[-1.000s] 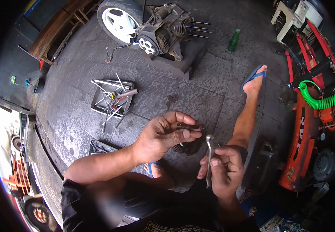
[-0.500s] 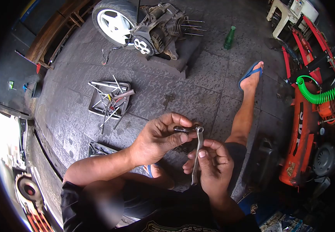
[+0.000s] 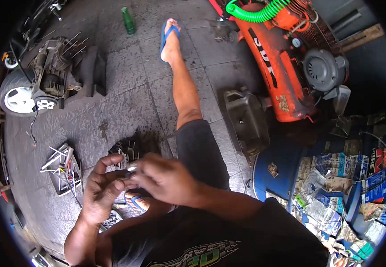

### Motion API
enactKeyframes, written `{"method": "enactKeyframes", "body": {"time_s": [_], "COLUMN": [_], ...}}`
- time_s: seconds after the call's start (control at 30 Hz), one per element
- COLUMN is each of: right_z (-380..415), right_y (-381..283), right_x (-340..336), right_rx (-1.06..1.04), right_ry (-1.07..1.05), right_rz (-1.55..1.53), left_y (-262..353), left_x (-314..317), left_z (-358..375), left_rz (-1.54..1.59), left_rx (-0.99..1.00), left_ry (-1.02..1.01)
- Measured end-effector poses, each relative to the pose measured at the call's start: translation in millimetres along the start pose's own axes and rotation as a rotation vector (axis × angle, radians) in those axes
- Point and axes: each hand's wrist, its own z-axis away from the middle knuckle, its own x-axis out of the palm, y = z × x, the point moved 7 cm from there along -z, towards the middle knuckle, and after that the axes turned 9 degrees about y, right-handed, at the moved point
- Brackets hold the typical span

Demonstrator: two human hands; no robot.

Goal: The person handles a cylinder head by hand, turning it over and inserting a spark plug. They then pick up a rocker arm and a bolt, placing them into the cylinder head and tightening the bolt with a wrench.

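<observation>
My left hand is in front of my lap, palm up, with thumb and fingers closed around a small dark metal part. Most of that part is covered by my fingers. Pressed close beside it is my right hand, blurred by motion, its fingers curled. A short shiny metal piece, the wrench end, shows at its fingertips; the rest of the wrench is hidden. Below and beyond the hands, a dark engine part lies on the floor.
A tray of tools lies at the left. Behind it stand an engine and wheel assembly and a green bottle. At right are a dark jerrycan-like container, a red compressor and a blue drum beside scattered packaging.
My view has swung to the right, bringing the blue drum and packaging into sight. The right hand has turned over and moved against the left; the wrench, earlier plainly visible, is now mostly hidden.
</observation>
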Motion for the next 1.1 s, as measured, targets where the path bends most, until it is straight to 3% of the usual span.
{"method": "enactKeyframes", "body": {"time_s": [0.1, 0.13, 0.17, 0.2, 0.23, 0.33, 0.37, 0.4, 0.47, 0.53, 0.73, 0.8, 0.87, 0.93, 0.97, 1.0, 1.03, 1.07, 1.1], "right_z": [34.6, 56.4, 105.4, 138.3, 178.7, 342.5, 384.6, 399.2, 424.6, 399.6, 259.8, 191.9, 150.5, 144.0, 122.0, 124.8, 131.3, 126.3, 120.5], "right_y": [31.1, 44.1, 76.8, 81.7, 93.9, 144.3, 157.2, 158.1, 166.5, 166.1, 147.2, 182.0, 248.3, 341.4, 342.2, 386.9, 428.7, 424.2, 421.6], "right_x": [-91.1, -130.7, -169.8, -204.5, -229.8, -265.6, -267.3, -264.4, -264.3, -254.1, -243.3, -266.6, -293.7, -318.4, -315.7, -329.4, -340.4, -340.7, -339.4], "right_rx": [0.184, 0.365, 0.733, 0.672, 0.870, 0.888, 1.031, 1.175, 1.196, 1.125, 0.634, 0.772, 0.587, 0.900, 0.918, 0.987, 0.899, 1.067, 1.105], "right_ry": [0.208, 0.274, 0.435, 0.406, 0.172, -0.020, -0.065, -0.089, -0.118, -0.064, 0.262, 0.387, 0.451, 0.457, 0.374, 0.327, 0.325, 0.400, 0.445], "right_rz": [0.254, 0.403, 0.286, 0.600, 0.929, 1.117, 1.085, 1.128, 1.176, 1.190, 1.078, 1.054, 1.165, 1.361, 1.280, 1.352, 1.456, 1.311, 1.349], "left_y": [-7.3, -8.9, -9.8, -9.5, -10.7, -17.4, -22.5, -29.8, -39.5, -42.8, -44.1, -47.8, -50.2, -51.3, -48.4, -43.8, -31.3, -26.7, -19.6], "left_x": [13.2, 8.5, 4.3, 1.7, -3.7, -11.7, -10.1, -10.4, -18.5, -21.8, -35.5, -41.5, -42.9, -51.3, -57.9, -60.5, -58.1, -63.7, -72.2], "left_z": [-9.8, -14.6, -20.1, -25.3, -30.7, -43.0, -47.0, -48.1, -49.8, -51.0, -54.3, -53.5, -53.9, -50.6, -46.4, -43.1, -38.6, -34.9, -29.2], "left_rz": [-0.064, -0.094, -0.123, -0.128, -0.155, -0.201, -0.203, -0.204, -0.223, -0.216, -0.306, -0.307, -0.307, -0.257, -0.260, -0.260, -0.286, -0.311, -0.344], "left_rx": [-0.027, -0.036, -0.041, -0.038, -0.058, -0.059, -0.091, -0.129, -0.113, -0.157, -0.108, -0.128, -0.124, -0.081, -0.074, -0.072, -0.120, -0.094, -0.047], "left_ry": [-0.057, -0.051, -0.041, -0.041, 0.001, 0.065, 0.040, 0.020, 0.051, 0.042, 0.088, 0.135, 0.094, 0.090, 0.113, 0.131, 0.205, 0.229, 0.267]}}
